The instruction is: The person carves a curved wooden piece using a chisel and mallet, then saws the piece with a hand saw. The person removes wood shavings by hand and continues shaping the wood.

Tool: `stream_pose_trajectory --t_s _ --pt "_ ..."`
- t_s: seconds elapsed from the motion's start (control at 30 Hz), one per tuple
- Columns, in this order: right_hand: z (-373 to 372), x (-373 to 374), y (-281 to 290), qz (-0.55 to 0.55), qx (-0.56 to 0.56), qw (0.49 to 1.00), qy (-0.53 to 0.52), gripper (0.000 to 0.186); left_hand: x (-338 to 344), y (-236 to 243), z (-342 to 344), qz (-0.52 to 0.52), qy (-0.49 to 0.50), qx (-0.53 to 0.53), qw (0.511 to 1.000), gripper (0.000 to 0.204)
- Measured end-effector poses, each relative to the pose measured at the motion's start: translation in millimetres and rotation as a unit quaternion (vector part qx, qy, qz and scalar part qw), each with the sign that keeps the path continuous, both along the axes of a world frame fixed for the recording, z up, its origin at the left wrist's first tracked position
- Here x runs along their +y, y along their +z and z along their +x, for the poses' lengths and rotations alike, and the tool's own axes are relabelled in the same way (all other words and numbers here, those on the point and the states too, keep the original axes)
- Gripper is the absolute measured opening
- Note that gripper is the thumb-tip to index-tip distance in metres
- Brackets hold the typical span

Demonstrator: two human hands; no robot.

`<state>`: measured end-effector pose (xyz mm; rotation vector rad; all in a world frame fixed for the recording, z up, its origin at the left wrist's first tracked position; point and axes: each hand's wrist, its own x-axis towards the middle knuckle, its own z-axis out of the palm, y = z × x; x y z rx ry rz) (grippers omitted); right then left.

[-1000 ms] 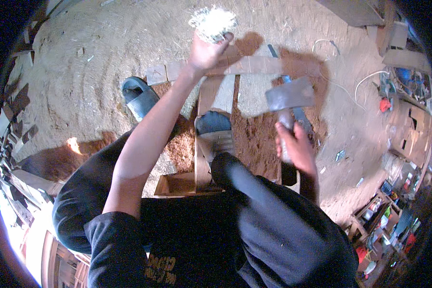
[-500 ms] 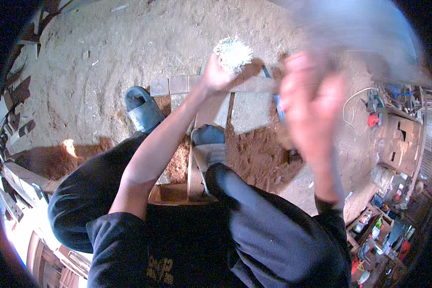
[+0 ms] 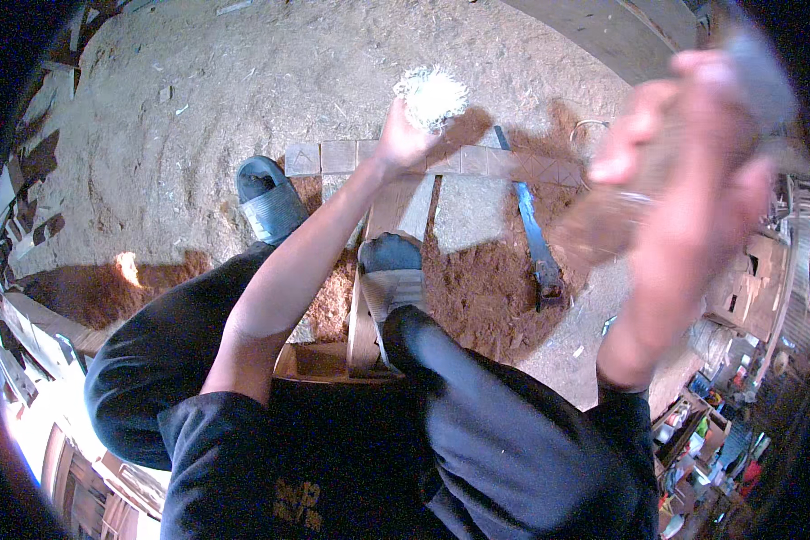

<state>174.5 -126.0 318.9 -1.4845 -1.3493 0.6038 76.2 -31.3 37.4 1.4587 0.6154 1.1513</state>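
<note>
My left hand (image 3: pixel 405 139) is wrapped round an upright tool handle, whose white frayed top (image 3: pixel 432 97) splays above the fist; its lower end is hidden. Beneath the fist runs a wooden beam (image 3: pixel 477 160) marked off in squares by crosswise lines. Raised at the right, my right hand (image 3: pixel 693 171) is closed round a thick club-like thing (image 3: pixel 598 225), brown at one end and greyish at the other. Motion blur hides its exact kind. It is apart from the frayed top.
A blue strip-like tool with a dark end (image 3: pixel 535 238) lies on brown sawdust (image 3: pixel 477 297). My sandalled feet stand by a pale slab (image 3: pixel 470 214) and a narrow timber (image 3: pixel 364 337). Cardboard (image 3: pixel 742 288) and a cluttered wooden box (image 3: pixel 693 423) are at the right.
My right hand has swung outward to the right with the club-like thing, uncovering the blue tool and more of the beam. The left hand has barely moved.
</note>
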Motion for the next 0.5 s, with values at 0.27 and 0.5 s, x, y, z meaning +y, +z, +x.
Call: stream_pose_trajectory --t_s 0.27,0.5 --pt "17 -12 -69 -0.252 -0.185 0.95 0.017 0.026 -3 27 4 0.032 -0.003 -0.045 0.998 0.03" --pt "13 -2 23 -0.051 0.041 0.998 0.02 0.023 -4 16 19 0.081 -0.076 0.042 0.993 0.035"
